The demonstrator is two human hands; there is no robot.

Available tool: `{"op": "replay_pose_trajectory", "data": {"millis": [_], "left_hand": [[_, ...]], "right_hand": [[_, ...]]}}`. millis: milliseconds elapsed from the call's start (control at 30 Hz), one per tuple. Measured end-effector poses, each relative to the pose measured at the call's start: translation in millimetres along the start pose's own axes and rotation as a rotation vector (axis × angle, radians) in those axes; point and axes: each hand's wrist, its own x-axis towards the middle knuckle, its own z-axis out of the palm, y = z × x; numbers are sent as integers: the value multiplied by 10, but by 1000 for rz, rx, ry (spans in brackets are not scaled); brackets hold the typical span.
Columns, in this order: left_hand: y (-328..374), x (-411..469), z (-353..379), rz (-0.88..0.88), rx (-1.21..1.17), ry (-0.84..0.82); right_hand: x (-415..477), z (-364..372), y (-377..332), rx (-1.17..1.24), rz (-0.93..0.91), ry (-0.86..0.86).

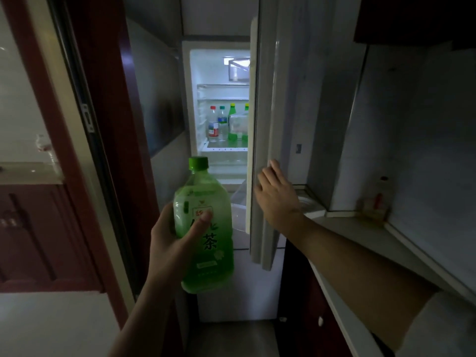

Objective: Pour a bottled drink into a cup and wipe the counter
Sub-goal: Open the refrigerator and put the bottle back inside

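The left hand (177, 243) grips an upright green bottle (203, 225), cap on. The right hand (277, 194), fingers spread, presses flat against the fridge door (262, 140) edge.

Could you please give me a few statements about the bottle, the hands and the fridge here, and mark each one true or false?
1. The left hand holds the green tea bottle upright. True.
2. The bottle's cap is off. False: the green cap is on.
3. The right hand rests open on the edge of the fridge door. True.
4. The fridge door is fully shut. False: it stands ajar, with the lit inside showing.
5. The lit fridge shelf is bare. False: several bottles stand on it.
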Motion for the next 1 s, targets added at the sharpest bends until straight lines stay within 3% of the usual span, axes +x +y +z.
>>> {"op": "replay_pose_trajectory", "data": {"millis": [167,300,467,867,1000], "left_hand": [[102,-34,382,22,10,-21],[82,-51,827,17,-13,-37],[4,-94,1369,26,-17,-101],[-122,-19,2593,60,-108,-164],[-194,-25,2883,26,-150,-208]], "right_hand": [[-236,105,49,-51,87,-72],[-524,269,394,43,116,135],[-787,495,823,72,219,272],[-1293,886,1781,11,249,201],[-1455,992,2068,-2,297,275]]}}
